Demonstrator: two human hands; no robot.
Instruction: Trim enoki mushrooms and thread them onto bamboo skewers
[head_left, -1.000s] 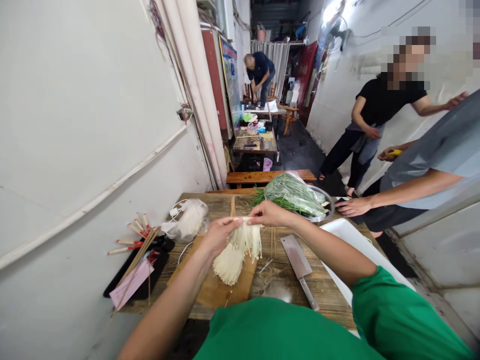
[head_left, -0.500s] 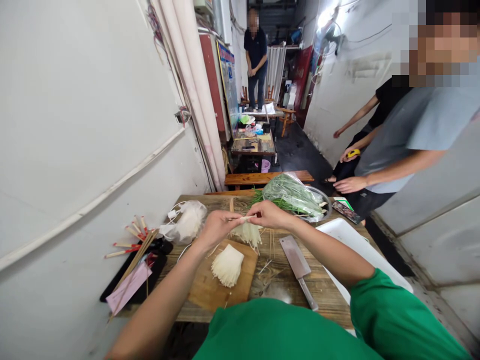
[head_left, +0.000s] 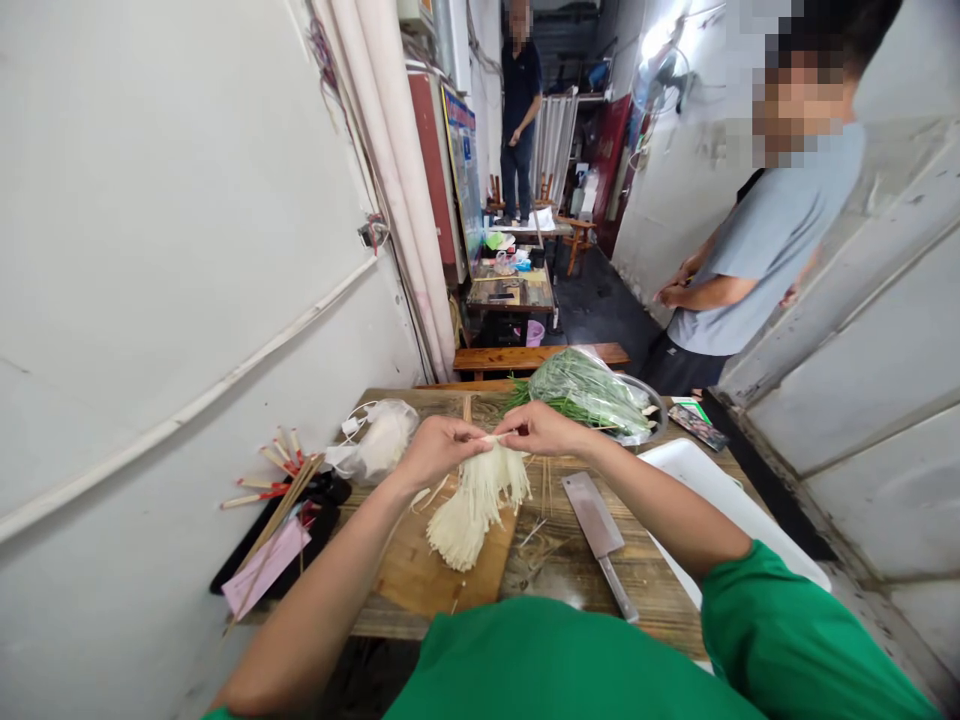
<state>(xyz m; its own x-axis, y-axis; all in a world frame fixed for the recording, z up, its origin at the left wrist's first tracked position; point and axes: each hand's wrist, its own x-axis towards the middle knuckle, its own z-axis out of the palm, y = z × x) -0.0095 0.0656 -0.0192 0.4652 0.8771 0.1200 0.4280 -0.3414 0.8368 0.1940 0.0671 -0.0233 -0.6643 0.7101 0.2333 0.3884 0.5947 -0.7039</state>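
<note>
Between my two hands hangs a fan of enoki mushrooms (head_left: 499,478), its thin stems pointing down. My left hand (head_left: 444,450) pinches its top edge from the left. The fingers of my right hand (head_left: 545,430) close on the same edge from the right. Below, a second enoki bunch (head_left: 455,535) lies on the wooden cutting board (head_left: 409,580), partly covered by the held one. A cleaver (head_left: 596,520) rests on the table (head_left: 536,570) to the right of the board. Thin skewers (head_left: 547,485) lie behind it, partly hidden by my right arm.
A bag of green vegetables (head_left: 581,390) sits at the table's back. On the right is a white tray (head_left: 720,500); on the left, a plastic bag (head_left: 382,440) and red-marked sticks (head_left: 281,455). One person (head_left: 765,250) stands at right, another (head_left: 520,120) at the back.
The held enoki fan has opened wider and now hangs over the bunch on the board. The person at right has turned and moved back; the far person's arms have shifted.
</note>
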